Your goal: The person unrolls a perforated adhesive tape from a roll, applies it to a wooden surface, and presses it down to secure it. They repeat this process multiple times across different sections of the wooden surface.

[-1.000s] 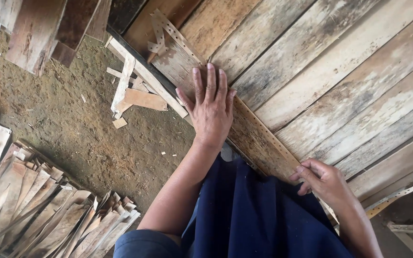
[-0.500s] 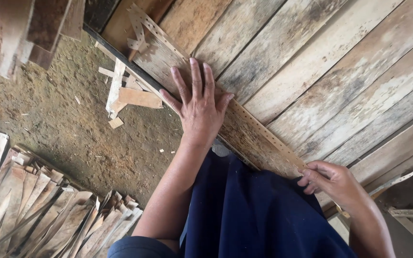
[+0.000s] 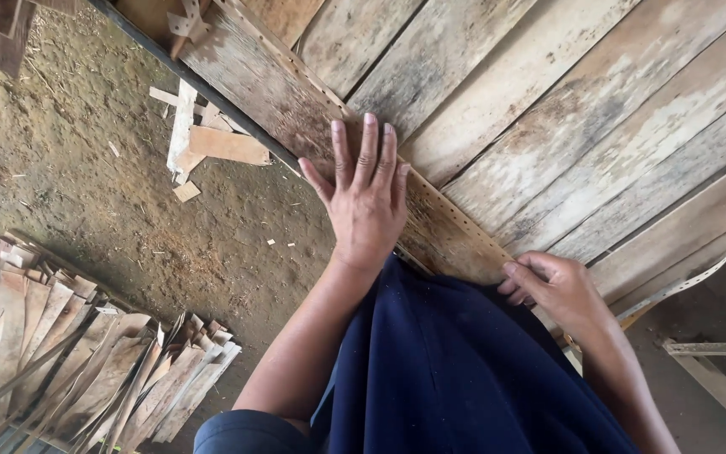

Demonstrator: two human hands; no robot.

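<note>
Since half a second ago your view has slid along the boards, so your left hand (image 3: 369, 202) now sits near the middle of the picture, and your right hand (image 3: 558, 290) has come up closer to the near edge of the plank (image 3: 296, 105). Your left hand lies flat and open on that plank, palm down, four fingers close together and pointing away from you, thumb spread to the side. Your right hand is curled, fingers bent in at the plank's near end just beside your dark blue clothing (image 3: 464, 370); whether it grips the wood or only touches it, you cannot tell. The plank is the nearest board of the slatted wooden surface (image 3: 598, 126), worn and grey-brown, with one row of small holes along its far edge. Beyond it you can count at least five more boards running the same way. On the dirt floor (image 3: 86, 185) lies one small cluster of pale wood offcuts (image 3: 212, 143), and at the lower left one stack of thin wood strips (image 3: 86, 361), too many to count.
</note>
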